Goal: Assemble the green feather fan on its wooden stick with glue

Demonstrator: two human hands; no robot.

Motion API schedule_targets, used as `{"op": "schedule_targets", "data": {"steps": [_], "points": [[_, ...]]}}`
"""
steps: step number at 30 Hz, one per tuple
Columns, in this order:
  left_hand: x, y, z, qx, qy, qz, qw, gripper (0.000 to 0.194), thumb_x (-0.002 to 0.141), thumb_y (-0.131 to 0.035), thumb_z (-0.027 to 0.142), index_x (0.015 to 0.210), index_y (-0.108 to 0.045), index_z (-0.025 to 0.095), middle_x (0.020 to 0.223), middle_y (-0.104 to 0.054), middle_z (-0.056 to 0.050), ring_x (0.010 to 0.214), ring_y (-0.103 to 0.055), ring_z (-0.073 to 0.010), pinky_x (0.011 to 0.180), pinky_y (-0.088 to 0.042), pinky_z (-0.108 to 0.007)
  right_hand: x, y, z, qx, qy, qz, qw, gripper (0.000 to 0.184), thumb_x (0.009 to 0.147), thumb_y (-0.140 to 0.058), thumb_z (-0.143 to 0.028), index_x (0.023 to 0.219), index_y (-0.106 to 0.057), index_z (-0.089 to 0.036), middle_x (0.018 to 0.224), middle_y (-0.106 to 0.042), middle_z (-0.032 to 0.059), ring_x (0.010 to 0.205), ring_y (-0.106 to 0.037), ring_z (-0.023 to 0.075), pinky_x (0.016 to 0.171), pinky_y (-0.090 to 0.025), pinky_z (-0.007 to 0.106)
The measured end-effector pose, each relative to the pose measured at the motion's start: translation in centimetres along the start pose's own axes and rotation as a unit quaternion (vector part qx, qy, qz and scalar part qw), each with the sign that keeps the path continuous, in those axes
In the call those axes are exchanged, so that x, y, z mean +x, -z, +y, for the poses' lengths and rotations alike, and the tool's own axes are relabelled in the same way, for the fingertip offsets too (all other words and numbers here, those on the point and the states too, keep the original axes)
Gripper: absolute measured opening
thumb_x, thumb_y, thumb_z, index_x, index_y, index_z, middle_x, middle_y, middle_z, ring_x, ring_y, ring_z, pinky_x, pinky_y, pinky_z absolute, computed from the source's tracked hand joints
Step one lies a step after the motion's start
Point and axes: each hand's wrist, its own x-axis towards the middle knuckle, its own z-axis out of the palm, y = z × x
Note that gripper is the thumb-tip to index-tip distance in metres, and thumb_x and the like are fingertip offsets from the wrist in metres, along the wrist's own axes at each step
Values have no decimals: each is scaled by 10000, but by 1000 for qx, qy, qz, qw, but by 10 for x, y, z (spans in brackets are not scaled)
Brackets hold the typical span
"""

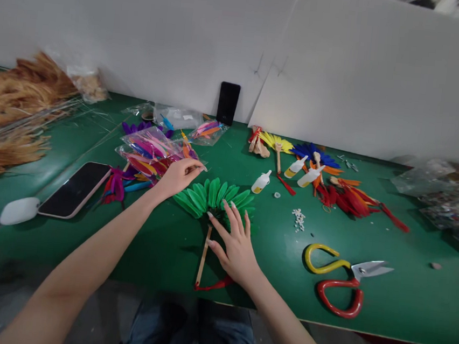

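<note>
A green feather fan (211, 194) lies spread on the table before me, its thin wooden handle (203, 256) pointing toward my body with a red tassel (218, 284) at the end. My right hand (236, 245) rests over the fan's centre and right side, fingers stretched out; part of the feathers is hidden under it. Above the fan's upper left edge, my left hand (180, 175) is closed in a pinch. Whatever its fingertips hold, if anything, is too small to make out. Just behind that hand lie plastic bags of coloured feathers (150, 151).
Scissors (351, 278) with yellow and red handles lie right, near white beads (298, 220). A small glue bottle (261, 182) stands beyond the fan. Yellow (275, 142) and blue feather fans (316, 154) lie behind. Phones (75, 189) and tan fibre bundles (20, 103) are left.
</note>
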Motion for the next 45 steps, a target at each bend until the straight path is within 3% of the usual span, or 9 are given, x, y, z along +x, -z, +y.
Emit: {"op": "schedule_targets", "data": {"steps": [6, 13, 22, 29, 36, 39, 42, 45], "points": [[-7, 1, -1, 5, 2, -8, 1000, 251, 850, -483, 363, 932, -651, 195, 864, -661, -46, 546, -502, -115, 518, -396, -239, 0, -2, 1, 17, -6, 1, 1000, 488, 912, -355, -460, 1368, -360, -287, 1508, -144, 91, 1383, -99, 283, 1071, -168, 572], [-7, 0, 3, 1, -2, -9, 1000, 240, 852, -476, 339, 913, -647, 181, 842, -656, -42, 512, -474, -98, 502, -385, -229, -1, -1, 3, 26, -9, 11, 1000, 484, 915, -365, -434, 1382, -322, -314, 1507, -137, 80, 1384, -98, 280, 1068, -172, 575], [-7, -1, 3, 7, -3, -16, 1000, 246, 852, -473, 345, 915, -648, 183, 802, -650, -38, 486, -451, -95, 481, -372, -229, -2, -2, 3, 29, -4, 18, 999, 460, 910, -382, -429, 1350, -389, -298, 1505, -150, 79, 1377, -125, 294, 1067, -175, 578], [-9, 0, 5, 7, 0, -15, 1000, 254, 867, -460, 356, 945, -639, 193, 831, -637, -39, 505, -459, -100, 499, -387, -237, -4, 1, 3, 49, -25, 36, 998, 463, 932, -341, -361, 1390, -307, -304, 1509, -121, 67, 1385, -94, 269, 1080, -152, 560], [-36, -9, 10, 78, -98, -35, 992, 288, 915, -413, 347, 1087, -619, 243, 876, -559, -53, 820, -507, -185, 749, -434, -328, -8, 0, 5, 49, -36, 55, 997, 426, 939, -322, -313, 1362, -367, -296, 1502, -149, 63, 1381, -117, 265, 1081, -163, 557], [-61, -16, 16, 121, -133, -49, 982, 324, 919, -407, 341, 1204, -556, 299, 1091, -540, -68, 1034, -458, -230, 883, -392, -397, -9, -2, 6, 47, -45, 63, 996, 424, 940, -316, -289, 1358, -380, -260, 1492, -183, 77, 1380, -130, 254, 1085, -170, 546], [-84, -20, 18, 166, -151, -74, 972, 386, 933, -369, 313, 1311, -447, 312, 1344, -418, -69, 1250, -325, -270, 1008, -277, -463, -10, -2, 6, 49, -60, 79, 994, 420, 938, -322, -269, 1347, -398, -215, 1482, -206, 97, 1379, -141, 245, 1090, -184, 525], [-96, -20, 18, 192, -138, -77, 969, 433, 944, -327, 302, 1377, -346, 304, 1447, -306, -71, 1345, -199, -283, 1053, -210, -478, -11, 0, 5, 46, -57, 80, 994, 424, 927, -369, -286, 1345, -402, -225, 1488, -191, 96, 1379, -135, 256, 1090, -186, 528]]}}
